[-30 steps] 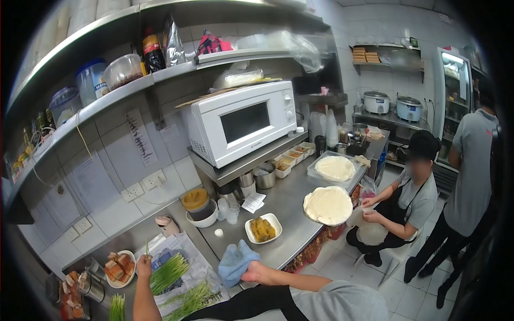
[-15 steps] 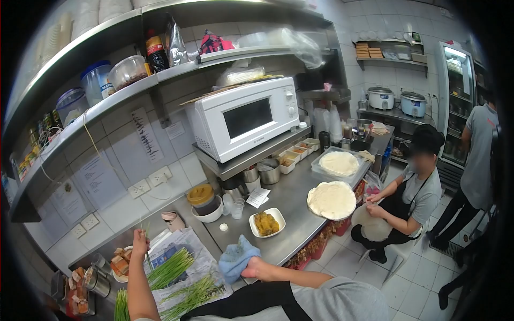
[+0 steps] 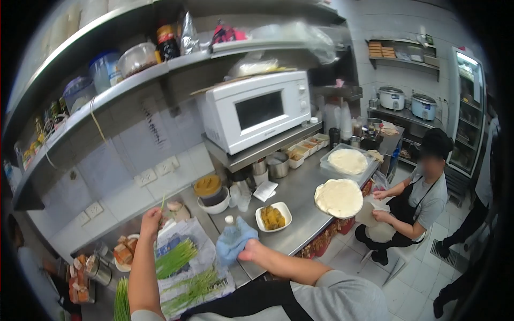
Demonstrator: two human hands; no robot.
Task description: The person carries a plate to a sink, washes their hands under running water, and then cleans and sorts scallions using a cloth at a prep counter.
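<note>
Raised over the back edge of the newspaper, my left hand (image 3: 152, 222) is closed on a few thin green stalks (image 3: 163, 201) that point upward. My right hand (image 3: 248, 251) grips a light blue cloth (image 3: 233, 242) at the front of the steel counter. Between my forearms lies the newspaper (image 3: 201, 231), bearing one green bunch (image 3: 176, 258) and a looser, paler green pile (image 3: 191, 291). Another green bunch (image 3: 122, 300) is left of my left forearm. A white bowl of yellow-brown food (image 3: 273, 216) sits right of the cloth.
A microwave (image 3: 257, 109) stands on a raised shelf at the back. Two large dough rounds, one on a round tray (image 3: 338, 198), lie to the right. Beyond sits a co-worker (image 3: 412, 198) handling a thin pale sheet. Brown chunks in a bowl (image 3: 125, 251) are at left.
The view has shifted, so most things sit farther right. My left hand has risen from the newspaper with the stalks. The standing person at right has moved mostly out of view.
</note>
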